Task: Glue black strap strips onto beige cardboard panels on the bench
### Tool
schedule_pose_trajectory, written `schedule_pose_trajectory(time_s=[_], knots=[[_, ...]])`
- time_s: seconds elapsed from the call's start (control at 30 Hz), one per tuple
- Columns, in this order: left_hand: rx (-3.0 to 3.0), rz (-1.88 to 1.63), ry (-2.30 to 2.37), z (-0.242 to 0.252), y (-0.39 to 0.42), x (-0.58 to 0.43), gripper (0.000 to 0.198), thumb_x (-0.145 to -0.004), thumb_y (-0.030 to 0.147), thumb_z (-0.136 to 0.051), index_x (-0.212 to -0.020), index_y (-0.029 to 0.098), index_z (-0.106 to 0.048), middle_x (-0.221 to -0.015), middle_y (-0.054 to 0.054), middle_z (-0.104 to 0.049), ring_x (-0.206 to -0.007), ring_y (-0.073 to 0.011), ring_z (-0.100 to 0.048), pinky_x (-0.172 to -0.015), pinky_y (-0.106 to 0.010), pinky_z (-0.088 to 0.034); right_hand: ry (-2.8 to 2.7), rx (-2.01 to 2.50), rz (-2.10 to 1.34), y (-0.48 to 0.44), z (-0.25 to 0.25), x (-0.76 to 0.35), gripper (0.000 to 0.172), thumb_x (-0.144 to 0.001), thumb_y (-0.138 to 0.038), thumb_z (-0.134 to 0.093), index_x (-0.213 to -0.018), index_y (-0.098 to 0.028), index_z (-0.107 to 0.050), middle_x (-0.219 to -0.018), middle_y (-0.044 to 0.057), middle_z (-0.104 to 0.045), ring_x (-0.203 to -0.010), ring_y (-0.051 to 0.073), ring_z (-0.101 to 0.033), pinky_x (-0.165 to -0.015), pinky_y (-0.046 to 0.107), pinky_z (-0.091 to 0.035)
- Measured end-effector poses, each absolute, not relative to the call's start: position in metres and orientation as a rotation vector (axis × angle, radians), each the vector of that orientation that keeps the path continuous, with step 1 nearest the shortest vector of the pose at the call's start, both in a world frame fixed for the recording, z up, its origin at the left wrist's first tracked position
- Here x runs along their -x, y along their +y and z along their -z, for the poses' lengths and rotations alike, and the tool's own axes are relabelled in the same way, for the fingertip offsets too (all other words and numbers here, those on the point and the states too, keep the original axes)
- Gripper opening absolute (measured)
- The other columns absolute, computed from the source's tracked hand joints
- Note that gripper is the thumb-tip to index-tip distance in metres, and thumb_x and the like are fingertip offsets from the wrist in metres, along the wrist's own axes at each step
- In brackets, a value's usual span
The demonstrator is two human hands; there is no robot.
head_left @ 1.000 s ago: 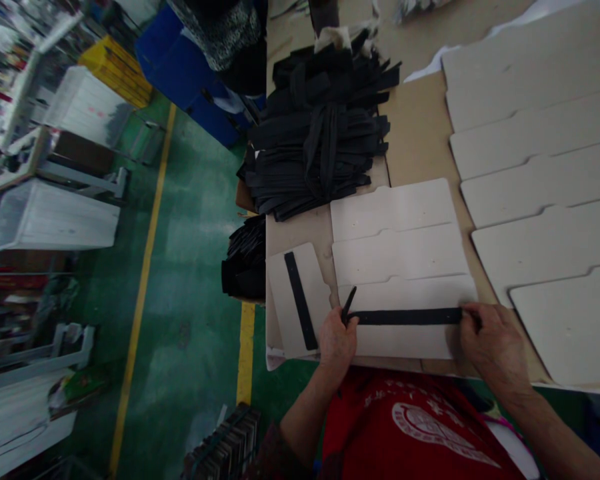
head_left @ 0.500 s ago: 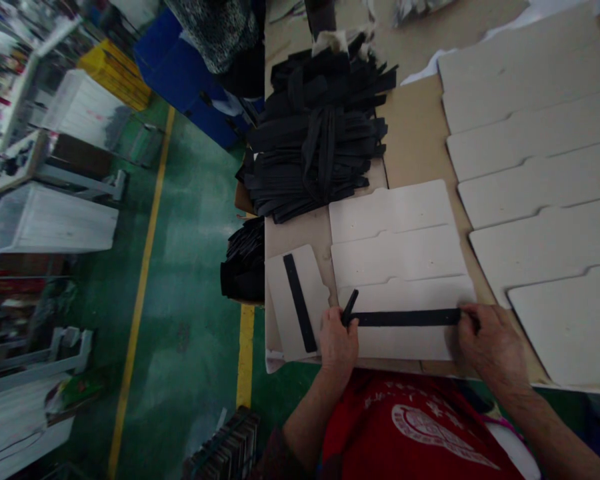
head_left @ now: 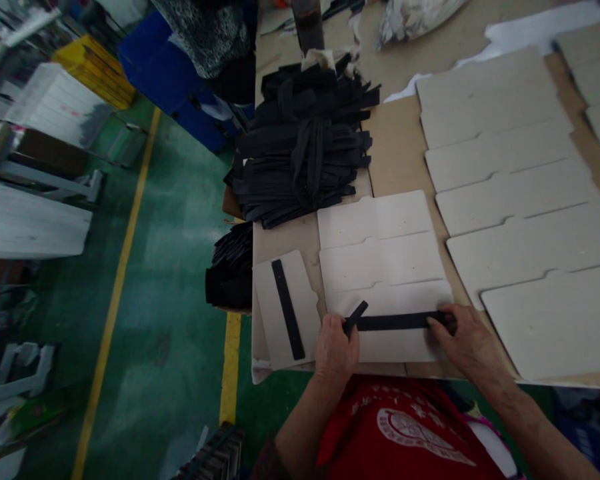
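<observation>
A flat black strip lies across the nearest of the overlapping pale boards. My left hand is closed around its left end, and a short black piece angles up from between thumb and fingers; whether it is the strip's folded end or a separate piece I cannot tell. The strip's other end is pinched in my right hand, its fingertips resting by the board's right edge. Just left of my left hand, a separate pale board carries another black strip lying lengthwise on it.
Bundles of black strips are heaped at the table's far left. Rows of overlapping pale boards cover the right side. A box with black pieces stands beside the table's left edge. Another person is at the far end.
My right hand has shifted inward along the strip, its thumb now lying on top of it. My left hand keeps its hold, and the short black piece leans further right. The camera view has shifted slightly.
</observation>
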State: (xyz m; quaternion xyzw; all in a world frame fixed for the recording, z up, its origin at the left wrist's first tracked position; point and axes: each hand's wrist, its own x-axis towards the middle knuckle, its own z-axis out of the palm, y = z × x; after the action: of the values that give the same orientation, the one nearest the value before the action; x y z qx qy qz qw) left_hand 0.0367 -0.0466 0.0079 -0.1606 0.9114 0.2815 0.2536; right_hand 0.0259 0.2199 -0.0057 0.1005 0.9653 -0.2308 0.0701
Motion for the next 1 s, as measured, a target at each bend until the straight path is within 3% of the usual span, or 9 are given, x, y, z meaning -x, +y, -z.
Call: schedule_pose_trajectory(time_s=[0.1, 0.57, 0.8, 0.93, 1.0], knots=[[0.439, -0.779, 2.467, -0.007, -0.046, -0.035, 0.028, -0.091, 0.04, -0.064, -0.105, 0.017, -0.056, -0.109, -0.01, -0.061, -0.099, -0.0248, -0.063, -0.084, -0.034, -0.047, 2.889, -0.286, 0.72, 0.222, 0.01, -0.025, 0.037, -0.086, -0.052, -0.054, -0.104, -0.019, -0.059, -0.098, 0.011, -0.06, -0.081, 0.024, -0.061, -0.077, 0.042, -0.054], [0.418, -0.679, 2.476, 0.0, -0.046, -0.029, 0.027, -0.088, 0.041, -0.068, -0.098, 0.019, -0.056, -0.108, -0.007, -0.06, -0.097, -0.0235, -0.062, -0.08, -0.031, -0.045, 2.906, -0.32, 0.84, 0.218, 0.021, -0.024, 0.029, -0.086, -0.049, -0.054, -0.095, -0.022, -0.053, -0.097, 0.011, -0.057, -0.081, 0.024, -0.057, -0.077, 0.043, -0.053], [0.449, -0.86, 2.41, -0.028, -0.058, -0.033, 0.03, -0.085, 0.043, -0.069, -0.101, 0.018, -0.061, -0.106, -0.01, -0.068, -0.1, -0.0268, -0.065, -0.084, -0.034, -0.045, 2.849, -0.372, 0.998, 0.226, 0.005, -0.02, 0.027, -0.076, -0.045, -0.055, -0.089, -0.022, -0.059, -0.081, 0.008, -0.065, -0.075, 0.027, -0.064, -0.072, 0.044, -0.054], [0.412, -1.252, 2.252, -0.053, -0.074, -0.042, 0.036, -0.091, 0.055, -0.053, -0.091, 0.02, -0.063, -0.08, -0.004, -0.067, -0.078, -0.0204, -0.064, -0.072, -0.03, -0.044, 2.713, -0.485, 1.09, 0.201, -0.037, -0.024, 0.038, -0.079, -0.057, -0.054, -0.094, -0.024, -0.065, -0.086, 0.007, -0.071, -0.077, 0.027, -0.067, -0.073, 0.043, -0.054], [0.382, -1.502, 2.003, -0.058, -0.078, -0.045, 0.049, -0.095, 0.061, -0.039, -0.092, 0.019, -0.064, -0.067, 0.0, -0.059, -0.058, -0.0141, -0.054, -0.06, -0.027, -0.04, 2.54, -0.48, 1.183, 0.176, -0.056, -0.024, 0.042, -0.082, -0.061, -0.052, -0.097, -0.025, -0.067, -0.085, 0.005, -0.071, -0.073, 0.025, -0.067, -0.07, 0.04, -0.054]])
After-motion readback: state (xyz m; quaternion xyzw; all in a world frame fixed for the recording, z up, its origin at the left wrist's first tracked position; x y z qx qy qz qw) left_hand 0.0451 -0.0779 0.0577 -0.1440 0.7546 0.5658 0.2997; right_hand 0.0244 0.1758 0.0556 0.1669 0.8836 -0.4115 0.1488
